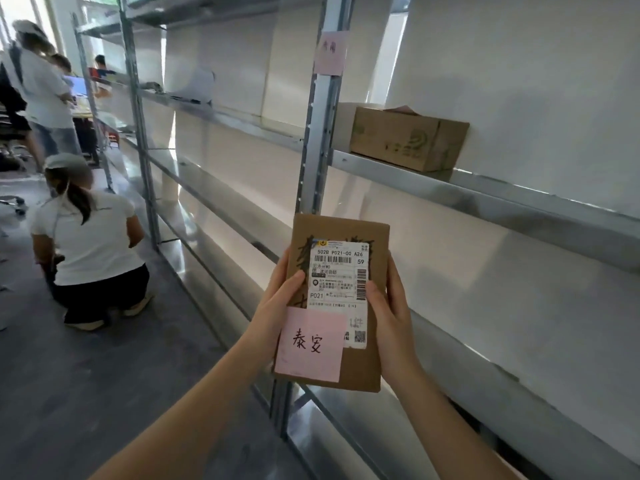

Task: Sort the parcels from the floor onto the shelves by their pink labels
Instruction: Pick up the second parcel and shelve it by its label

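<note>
**Flat parcel up in front of the rack**

I've got the flat brown cardboard parcel (pixel 360 365) upright, long axis vertical, face toward me. My left hand (pixel 277 299) and right hand (pixel 391 306) are wrapped around its side edges. White waybill (pixel 341 271) reads "502B P021-00 A26", "59". Pink label (pixel 311 344) at its lower left has handwritten characters. Another pink note (pixel 330 53) sits on the steel upright (pixel 313 161); a cardboard box (pixel 405 140) rests on the shelf (pixel 519 199).

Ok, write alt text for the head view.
Both hands, left hand and right hand, hold a flat brown parcel with a handwritten pink label before metal shelving. A cardboard box sits on one shelf.
</note>
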The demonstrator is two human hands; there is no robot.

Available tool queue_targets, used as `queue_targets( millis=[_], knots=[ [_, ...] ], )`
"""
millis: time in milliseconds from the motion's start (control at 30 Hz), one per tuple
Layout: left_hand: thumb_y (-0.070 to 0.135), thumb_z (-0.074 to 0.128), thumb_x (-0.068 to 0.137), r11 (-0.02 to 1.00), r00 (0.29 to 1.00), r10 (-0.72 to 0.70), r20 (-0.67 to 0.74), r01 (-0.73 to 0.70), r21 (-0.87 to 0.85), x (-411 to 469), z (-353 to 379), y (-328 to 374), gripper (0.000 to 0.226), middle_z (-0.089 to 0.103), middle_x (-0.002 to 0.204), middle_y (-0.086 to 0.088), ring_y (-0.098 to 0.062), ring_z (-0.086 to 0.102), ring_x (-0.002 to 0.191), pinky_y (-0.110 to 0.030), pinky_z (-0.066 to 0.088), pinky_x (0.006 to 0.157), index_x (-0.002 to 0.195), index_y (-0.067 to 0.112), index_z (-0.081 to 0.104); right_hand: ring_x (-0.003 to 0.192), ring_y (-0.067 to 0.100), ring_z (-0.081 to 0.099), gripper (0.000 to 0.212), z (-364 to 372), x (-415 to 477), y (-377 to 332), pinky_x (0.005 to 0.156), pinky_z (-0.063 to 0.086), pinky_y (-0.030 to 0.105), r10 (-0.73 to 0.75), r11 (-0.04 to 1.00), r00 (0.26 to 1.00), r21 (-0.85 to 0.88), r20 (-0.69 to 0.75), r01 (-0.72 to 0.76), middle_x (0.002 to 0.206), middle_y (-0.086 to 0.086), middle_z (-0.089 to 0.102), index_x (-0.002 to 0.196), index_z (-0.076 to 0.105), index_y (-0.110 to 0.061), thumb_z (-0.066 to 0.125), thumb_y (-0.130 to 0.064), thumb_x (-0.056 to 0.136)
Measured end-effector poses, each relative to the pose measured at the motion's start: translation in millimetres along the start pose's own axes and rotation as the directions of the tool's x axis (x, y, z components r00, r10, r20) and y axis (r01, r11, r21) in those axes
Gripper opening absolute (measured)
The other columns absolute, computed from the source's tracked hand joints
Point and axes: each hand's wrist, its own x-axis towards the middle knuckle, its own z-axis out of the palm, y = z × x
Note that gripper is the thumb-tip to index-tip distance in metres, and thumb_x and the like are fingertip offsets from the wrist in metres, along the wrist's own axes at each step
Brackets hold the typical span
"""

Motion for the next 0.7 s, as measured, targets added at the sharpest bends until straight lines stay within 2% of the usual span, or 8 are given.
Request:
queue_targets(
  millis=[100,200,267,333,400,500,600,700],
  knots=[
    [0.031,0.054,0.081,0.997,0.995,-0.076,0.058,0.076,0.011,35.4,-14.5,-13.8,0.063,0.069,0.110,-0.012,-0.027,0.070,0.082,-0.035,0.059,0.062,0.139,0.038,0.030,0.098,0.004,0.066,0.054,0.7,22.1,21.7,0.075,0.054,0.024,0.026,1.000,0.997,-0.004,-0.074,-0.026,0.117,-0.014,0.064,0.141,0.034,-0.036,0.051,-0.019,0.093],
    [0.030,0.051,0.084,0.986,0.979,-0.169,0.114,0.169,0.007,75.1,-22.5,-30.7,0.053,0.069,0.107,-0.013,-0.025,0.070,0.074,-0.034,0.059,0.059,0.133,0.041,0.032,0.093,0.003,0.068,0.052,-4.3,48.1,43.9,0.069,0.054,0.020,0.055,0.998,0.984,0.006,-0.171,-0.055,0.105,-0.020,0.068,0.139,0.037,-0.035,0.051,-0.017,0.092],
    [0.033,0.053,0.081,0.977,0.965,-0.212,0.157,0.213,0.013,105.0,-26.1,-44.4,0.053,0.071,0.103,-0.011,-0.025,0.070,0.072,-0.035,0.058,0.059,0.129,0.046,0.033,0.094,0.004,0.068,0.052,-9.9,68.6,60.3,0.068,0.055,0.020,0.070,0.998,0.974,0.007,-0.214,-0.070,0.106,-0.018,0.068,0.139,0.038,-0.035,0.052,-0.017,0.092],
    [0.034,0.054,0.079,0.973,0.956,-0.226,0.189,0.228,0.010,134.0,-28.8,-61.3,0.057,0.070,0.101,-0.011,-0.025,0.070,0.074,-0.035,0.058,0.060,0.131,0.042,0.033,0.094,0.004,0.068,0.051,-18.1,89.4,77.8,0.068,0.054,0.019,0.092,0.996,0.963,0.012,-0.254,-0.092,0.109,-0.017,0.068,0.138,0.040,-0.035,0.053,-0.017,0.092],
    [0.030,0.051,0.085,0.962,0.942,-0.270,0.199,0.273,0.011,161.6,-29.5,-76.8,0.051,0.070,0.100,-0.011,-0.025,0.070,0.073,-0.034,0.058,0.058,0.132,0.040,0.034,0.095,0.005,0.068,0.050,-25.9,111.3,89.4,0.071,0.055,0.022,0.122,0.992,0.948,0.012,-0.294,-0.123,0.112,-0.013,0.067,0.136,0.042,-0.036,0.055,-0.018,0.091],
    [0.025,0.046,0.092,0.935,0.917,-0.350,0.191,0.352,0.025,191.8,-32.4,-92.5,0.036,0.069,0.100,-0.010,-0.021,0.071,0.070,-0.031,0.057,0.055,0.124,0.041,0.037,0.103,0.013,0.066,0.047,-34.0,135.9,109.9,0.083,0.054,0.033,0.170,0.985,0.926,0.020,-0.336,-0.173,0.120,-0.004,0.066,0.134,0.046,-0.035,0.055,-0.019,0.090],
    [0.025,0.047,0.093,0.916,0.896,-0.399,0.197,0.398,0.046,222.3,-38.7,-103.6,0.033,0.067,0.104,-0.013,-0.020,0.070,0.070,-0.030,0.057,0.055,0.122,0.039,0.038,0.099,0.013,0.067,0.040,-33.3,156.0,126.6,0.075,0.056,0.028,0.195,0.979,0.906,0.022,-0.375,-0.202,0.115,-0.006,0.067,0.127,0.049,-0.038,0.053,-0.020,0.091],
    [0.023,0.046,0.093,0.890,0.869,-0.455,0.197,0.450,0.070,246.1,-44.9,-114.7,0.029,0.068,0.099,-0.011,-0.017,0.070,0.066,-0.028,0.056,0.051,0.120,0.032,0.040,0.098,0.014,0.068,0.034,-34.2,172.0,143.5,0.073,0.056,0.028,0.220,0.973,0.880,0.027,-0.421,-0.230,0.112,-0.005,0.069,0.118,0.054,-0.039,0.053,-0.018,0.091]
  ],
)
